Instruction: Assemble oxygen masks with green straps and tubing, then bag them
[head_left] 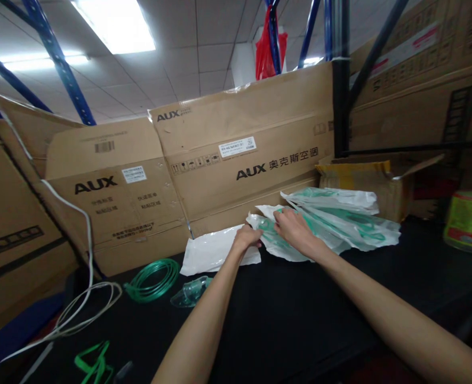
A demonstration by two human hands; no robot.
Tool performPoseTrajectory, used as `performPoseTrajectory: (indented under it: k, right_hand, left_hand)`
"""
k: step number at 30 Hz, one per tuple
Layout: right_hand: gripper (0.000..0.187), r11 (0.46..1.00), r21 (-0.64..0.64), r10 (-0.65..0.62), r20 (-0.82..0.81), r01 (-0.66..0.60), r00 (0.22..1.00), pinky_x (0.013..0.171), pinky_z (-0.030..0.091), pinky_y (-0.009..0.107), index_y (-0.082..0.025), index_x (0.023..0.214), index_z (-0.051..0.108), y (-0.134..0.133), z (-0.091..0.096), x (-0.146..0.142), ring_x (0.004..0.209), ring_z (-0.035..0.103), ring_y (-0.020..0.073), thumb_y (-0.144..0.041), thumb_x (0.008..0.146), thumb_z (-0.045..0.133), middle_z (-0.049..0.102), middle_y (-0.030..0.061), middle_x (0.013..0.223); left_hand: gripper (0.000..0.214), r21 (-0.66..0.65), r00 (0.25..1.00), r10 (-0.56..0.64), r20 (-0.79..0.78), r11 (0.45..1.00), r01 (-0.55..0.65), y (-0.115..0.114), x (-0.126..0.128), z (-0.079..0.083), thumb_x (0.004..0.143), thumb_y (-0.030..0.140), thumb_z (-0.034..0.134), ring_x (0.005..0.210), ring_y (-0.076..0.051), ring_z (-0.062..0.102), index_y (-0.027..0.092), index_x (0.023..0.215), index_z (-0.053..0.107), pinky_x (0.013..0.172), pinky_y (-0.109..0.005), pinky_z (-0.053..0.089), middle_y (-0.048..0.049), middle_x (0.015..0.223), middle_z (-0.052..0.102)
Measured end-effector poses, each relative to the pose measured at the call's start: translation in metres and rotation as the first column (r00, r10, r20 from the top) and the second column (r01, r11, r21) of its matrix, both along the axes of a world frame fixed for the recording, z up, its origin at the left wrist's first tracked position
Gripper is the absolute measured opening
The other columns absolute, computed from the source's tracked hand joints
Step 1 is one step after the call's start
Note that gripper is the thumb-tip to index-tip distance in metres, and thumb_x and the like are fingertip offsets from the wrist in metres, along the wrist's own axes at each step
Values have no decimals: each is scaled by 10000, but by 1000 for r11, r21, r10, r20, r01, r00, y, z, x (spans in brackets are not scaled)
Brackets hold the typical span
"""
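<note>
Near the middle of the black tabletop, my left hand (247, 238) is closed at the left edge of a clear-and-white plastic pouch (278, 246) with green contents. My right hand (292, 226) has its fingers curled on the top of the same pouch. More pouches (351, 218) with green tubing inside lie overlapping to the right. Under and beside my left hand rests a flat white pouch (207, 250). Further left are a coil of green tubing (153, 280) and a clear greenish plastic mask (191, 291), partly behind my left forearm.
Cardboard panels (247, 128) stand along the back. An open carton (396, 184) sits at the back right, near a yellow-lidded jar (470, 213). On the left, a white cable (89, 245) hangs down and loops on the table. A green strap (94, 362) lies at the front left.
</note>
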State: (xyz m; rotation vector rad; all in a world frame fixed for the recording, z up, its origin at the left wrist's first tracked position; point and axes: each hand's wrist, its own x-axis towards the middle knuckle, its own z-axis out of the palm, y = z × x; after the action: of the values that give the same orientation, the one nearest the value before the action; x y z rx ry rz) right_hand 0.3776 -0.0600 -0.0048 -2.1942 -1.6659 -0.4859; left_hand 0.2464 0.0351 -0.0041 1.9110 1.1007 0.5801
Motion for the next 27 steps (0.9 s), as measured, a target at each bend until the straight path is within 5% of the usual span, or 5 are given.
performPoseTrajectory:
  k: [7,15,22,27]
  right_hand:
    - [146,1000,-13,17,-96,-18,995,727,397,302,-158,973,663,-3,10,16,917,644,244,-254,944,557,708,124,968]
    - [225,992,-85,84,-145,-97,986,809,537,378,-152,1002,656,-3,2,16,885,652,188,-369,972,606,677,43,979]
    - [166,984,-61,152,-177,-165,972,814,504,377,-151,927,652,-2,-16,-3,868,634,196,-316,917,671,667,36,936]
    - [230,966,161,238,-250,-202,939,694,417,324,-185,756,590,-15,7,-19,719,587,208,-340,927,596,614,35,727]
  left_hand:
    - [334,-149,980,-43,195,986,73,-24,-12,34,971,347,619,1023,-229,662,157,1245,604,859,-431,580,-100,1226,640]
    - [229,-110,922,40,386,994,3,-30,-89,68,932,325,618,609,-123,609,107,903,680,586,-244,503,-24,747,670]
    - [268,-72,814,129,567,992,-107,-26,-153,54,713,371,676,552,-150,589,117,797,697,551,-223,434,-13,640,677]
    - [280,-54,712,161,683,984,-170,-24,-162,40,689,390,693,601,-147,598,136,804,674,577,-215,439,7,678,673]
